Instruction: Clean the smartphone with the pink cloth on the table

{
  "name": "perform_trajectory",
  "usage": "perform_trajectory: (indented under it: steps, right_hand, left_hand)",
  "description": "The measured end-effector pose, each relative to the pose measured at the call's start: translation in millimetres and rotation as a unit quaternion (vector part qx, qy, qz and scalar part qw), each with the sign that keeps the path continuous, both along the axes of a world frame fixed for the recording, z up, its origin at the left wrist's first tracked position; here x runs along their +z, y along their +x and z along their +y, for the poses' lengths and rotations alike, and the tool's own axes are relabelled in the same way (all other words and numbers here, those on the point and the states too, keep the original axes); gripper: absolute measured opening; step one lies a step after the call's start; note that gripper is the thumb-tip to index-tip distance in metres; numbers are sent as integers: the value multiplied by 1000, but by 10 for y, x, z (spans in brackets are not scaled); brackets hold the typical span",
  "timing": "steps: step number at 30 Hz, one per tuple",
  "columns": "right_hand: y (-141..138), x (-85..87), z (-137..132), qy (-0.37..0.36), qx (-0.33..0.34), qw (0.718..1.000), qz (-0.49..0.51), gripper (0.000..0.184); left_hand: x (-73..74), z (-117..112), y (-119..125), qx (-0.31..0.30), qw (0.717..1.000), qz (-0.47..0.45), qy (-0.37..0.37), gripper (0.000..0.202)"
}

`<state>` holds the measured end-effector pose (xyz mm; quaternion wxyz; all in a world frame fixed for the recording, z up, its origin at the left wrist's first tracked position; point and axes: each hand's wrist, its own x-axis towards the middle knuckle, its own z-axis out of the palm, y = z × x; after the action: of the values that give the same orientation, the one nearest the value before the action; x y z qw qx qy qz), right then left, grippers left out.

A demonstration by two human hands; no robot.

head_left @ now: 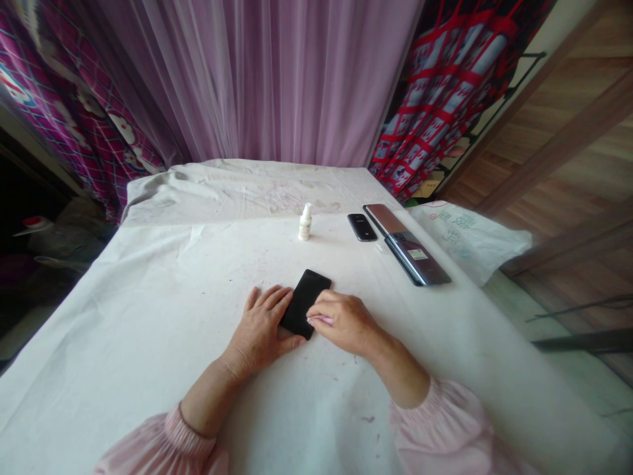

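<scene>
A black phone (305, 300) lies face up on the white cloth-covered table (148, 316). My left hand (262, 330) rests flat against the phone's left edge, fingers stretched, thumb at its near corner. My right hand (343, 322) is curled at the phone's right side, fingers pinching a small pale pink cloth (319, 320) pressed to the screen.
A small white spray bottle (305, 222) stands farther back. A small dark phone (362, 227) and two larger phones (408, 251) lie at the right rear. A white printed bag (465, 237) sits beyond the table's right edge. Purple curtains hang behind.
</scene>
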<state>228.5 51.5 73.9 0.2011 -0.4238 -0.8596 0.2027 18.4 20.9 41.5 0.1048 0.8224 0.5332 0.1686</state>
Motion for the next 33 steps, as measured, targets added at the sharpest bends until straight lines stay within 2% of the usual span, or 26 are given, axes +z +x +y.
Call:
perform_trajectory:
  steps: [8,13,21,29,33]
  right_hand:
    - [-83,42,-81,-3,62,998,-27,14]
    - [-70,13,-68,5,69,997,-16,12]
    - [-38,-75,19,46,18,998,33,14]
    - [18,-195,216,136,-53,989,38,12]
    - [56,-296,341,140,-41,985,88,12]
  left_hand:
    - [-30,0,-15,-6,1000,-3,19,81]
    - [-24,0,-12,-4,1000,-2,21,81]
    - [-1,0,-7,1,1000,0,6,78]
    - [-13,-1,-5,-1,1000,7,10,72]
    - [-3,-5,-2,-9,1000,15,17,72]
